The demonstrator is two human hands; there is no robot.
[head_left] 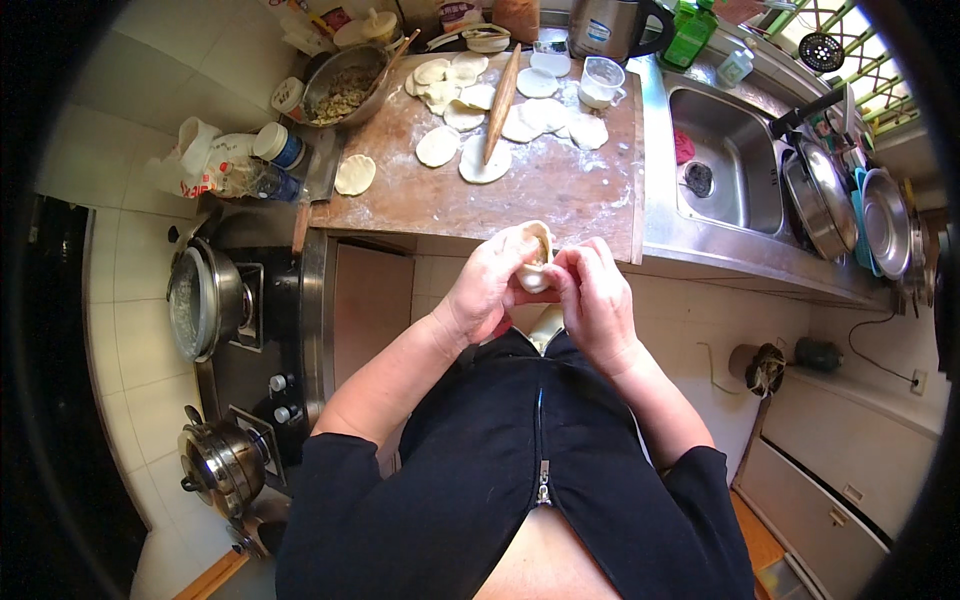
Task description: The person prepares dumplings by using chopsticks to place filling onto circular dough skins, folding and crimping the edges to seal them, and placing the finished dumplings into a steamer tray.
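A half-folded dumpling (534, 277) with some filling showing at its open top is held between both hands, just off the front edge of the wooden board (420, 205). My left hand (495, 275) cradles its left side, thumb along the wrapper's rim. The fingertips of my right hand (593, 295) pinch the dough edge on the right. Beyond them on the board lie several round dough wrappers (437, 147) and a tapered wooden rolling pin (502, 105), its near end over one wrapper. A metal bowl of chopped filling (345, 90) stands at the far left with a spoon handle leaning out.
A cleaver (318, 170) rests by the board's left edge. Pots (205, 300) stand on the black stove at left. A measuring cup (601, 82) and an electric kettle (612, 28) are at the back. The steel sink (735, 150) is on the right, with stacked metal basins (887, 222) beside it.
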